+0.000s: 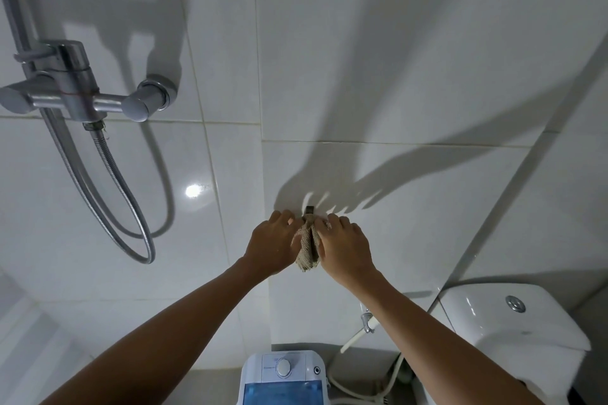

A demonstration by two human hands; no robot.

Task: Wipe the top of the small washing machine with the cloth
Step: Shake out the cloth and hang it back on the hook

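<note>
A beige ribbed cloth [308, 246] hangs from a small dark hook [309, 209] on the white tiled wall. My left hand [274, 242] grips the cloth's left side and my right hand [345, 248] grips its right side, both raised up to the hook. Far below, at the bottom edge, stands the small washing machine [284, 378], white with a round dial and a blue translucent lid; only its top rear part shows.
A chrome shower mixer [82, 89] with a looping metal hose [131, 223] juts from the wall at the left. A white toilet cistern [513, 322] stands at the lower right, with a wall tap and white hose [365, 325] between it and the machine.
</note>
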